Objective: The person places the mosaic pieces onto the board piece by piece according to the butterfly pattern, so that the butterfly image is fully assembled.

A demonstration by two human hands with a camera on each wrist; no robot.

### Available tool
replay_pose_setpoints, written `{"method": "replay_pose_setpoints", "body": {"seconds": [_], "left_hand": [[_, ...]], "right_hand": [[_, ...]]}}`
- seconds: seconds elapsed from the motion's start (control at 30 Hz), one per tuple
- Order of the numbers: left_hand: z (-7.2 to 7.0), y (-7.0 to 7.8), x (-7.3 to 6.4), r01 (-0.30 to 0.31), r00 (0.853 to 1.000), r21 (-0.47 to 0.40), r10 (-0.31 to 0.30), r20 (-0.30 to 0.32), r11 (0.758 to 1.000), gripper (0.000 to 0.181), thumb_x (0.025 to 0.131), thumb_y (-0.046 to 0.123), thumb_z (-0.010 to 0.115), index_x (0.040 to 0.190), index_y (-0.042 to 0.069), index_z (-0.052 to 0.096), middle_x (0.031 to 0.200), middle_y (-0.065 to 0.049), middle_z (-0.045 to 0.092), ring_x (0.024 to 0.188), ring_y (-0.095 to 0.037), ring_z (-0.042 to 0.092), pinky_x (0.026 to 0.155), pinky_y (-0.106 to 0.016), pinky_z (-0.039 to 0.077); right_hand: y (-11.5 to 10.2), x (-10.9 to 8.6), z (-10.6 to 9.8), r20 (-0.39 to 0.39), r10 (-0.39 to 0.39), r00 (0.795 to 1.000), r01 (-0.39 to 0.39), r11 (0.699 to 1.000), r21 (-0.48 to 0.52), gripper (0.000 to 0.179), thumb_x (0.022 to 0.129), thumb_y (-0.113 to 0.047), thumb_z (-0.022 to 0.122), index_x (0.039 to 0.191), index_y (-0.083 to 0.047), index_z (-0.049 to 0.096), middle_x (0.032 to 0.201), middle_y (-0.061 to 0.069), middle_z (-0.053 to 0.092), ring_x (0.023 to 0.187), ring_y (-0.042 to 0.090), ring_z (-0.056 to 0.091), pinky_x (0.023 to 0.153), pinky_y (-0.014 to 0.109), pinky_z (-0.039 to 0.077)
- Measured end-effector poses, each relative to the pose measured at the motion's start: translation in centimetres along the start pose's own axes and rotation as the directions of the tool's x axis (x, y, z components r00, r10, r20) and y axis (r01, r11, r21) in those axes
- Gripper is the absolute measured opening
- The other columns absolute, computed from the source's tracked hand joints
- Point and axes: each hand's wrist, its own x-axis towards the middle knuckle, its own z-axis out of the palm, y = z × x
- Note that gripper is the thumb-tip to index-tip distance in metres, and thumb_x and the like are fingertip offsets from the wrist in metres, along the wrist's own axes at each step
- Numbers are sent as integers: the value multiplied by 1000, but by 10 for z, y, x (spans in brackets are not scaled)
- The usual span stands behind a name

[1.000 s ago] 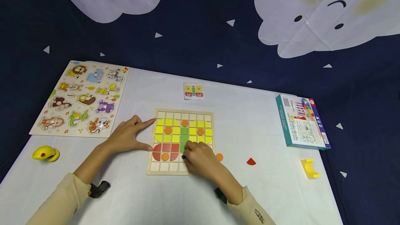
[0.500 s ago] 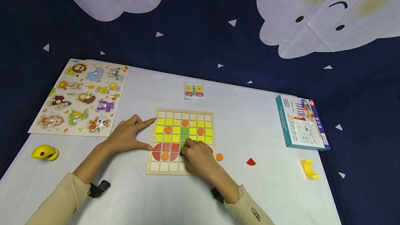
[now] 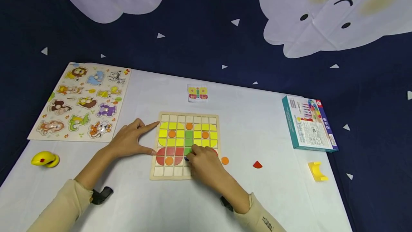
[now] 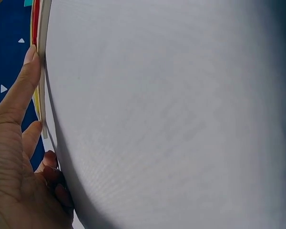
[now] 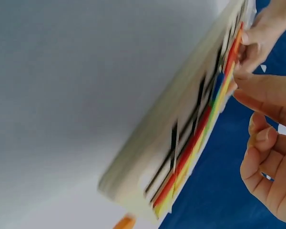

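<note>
A wooden grid board lies mid-table, filled with yellow, orange, green and red flat pieces in a butterfly-like pattern. My left hand rests at its left side, index finger and thumb spread and touching the edge; the left wrist view shows these fingers along the board's side. Over the lower middle squares, my right hand bends its fingers at a small blue piece, pinching it low at the board. In the right wrist view the blue piece sits beside the fingertips; that hand hides some lower right squares.
A butterfly pattern card lies behind the board. Right of it are an orange disc, a red quarter piece, a yellow arch block and a box. An animal puzzle and yellow toy lie left.
My right hand has brought the blue piece slightly up and left, beneath the green column, and stays there. The left hand keeps its place at the board's edge.
</note>
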Motion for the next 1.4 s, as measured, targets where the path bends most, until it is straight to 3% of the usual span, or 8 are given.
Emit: {"method": "replay_pose_setpoints", "body": {"seconds": [0.2, 0.33, 0.47, 0.7, 0.8, 0.97, 1.4], "left_hand": [[-1, -1, 1, 6, 1000, -4, -6, -3, 1000, 109, 58, 72, 82, 150, 28, 45, 96, -1, 44, 77, -16, 39, 72, -32, 29], [-1, -1, 2, 7, 1000, -2, -7, 2, 1000, 109, 58, 73, 81, 150, 28, 45, 96, -1, 44, 77, -16, 39, 72, -32, 29], [-2, 0, 2, 9, 1000, -6, -9, 1, 1000, 108, 58, 71, 82, 150, 27, 45, 95, -1, 44, 76, -16, 39, 71, -32, 29], [-3, 0, 3, 16, 1000, -9, -16, 9, 1000, 108, 58, 70, 83, 150, 26, 45, 94, -2, 43, 76, -17, 38, 70, -32, 28], [-3, 1, 3, 19, 1000, -9, -19, 13, 1000, 108, 58, 70, 83, 150, 27, 45, 95, -2, 43, 77, -17, 38, 70, -32, 28], [-3, 2, 2, 17, 1000, -9, -17, 11, 1000, 108, 58, 69, 84, 150, 26, 46, 95, -2, 43, 76, -17, 38, 71, -32, 28], [-1, 1, 0, 15, 1000, -11, -14, 9, 1000, 108, 58, 70, 83, 149, 27, 46, 94, -1, 43, 76, -16, 38, 71, -32, 28]], "right_hand": [[20, -23, -18, 52, 100, 994, -104, 990, 92, 11, 77, -7, 79, 87, -9, 75, 78, -2, 55, 67, 11, 48, 62, 26, 40], [38, -44, -26, 58, 161, 985, -166, 982, 90, 15, 74, -6, 82, 86, -8, 74, 74, -4, 50, 63, 9, 40, 59, 23, 34], [52, -68, -33, 82, 219, 972, -226, 971, 80, 21, 71, -8, 87, 88, -9, 74, 75, -5, 48, 62, 7, 39, 61, 23, 37], [62, -105, -37, 150, 239, 959, -255, 962, 97, 25, 69, -6, 87, 93, -9, 77, 78, -5, 50, 61, 7, 38, 59, 20, 38], [61, -115, -35, 175, 256, 951, -274, 958, 88, 24, 71, -17, 89, 91, -10, 77, 79, -7, 50, 62, 6, 37, 58, 19, 37], [55, -124, -29, 175, 277, 945, -289, 956, 45, 33, 68, -32, 91, 86, -9, 74, 81, -6, 50, 63, 7, 37, 59, 22, 39], [52, -122, -24, 164, 232, 959, -241, 970, 37, 22, 69, -20, 88, 81, -11, 71, 78, -7, 43, 63, 6, 37, 61, 22, 38]]}}
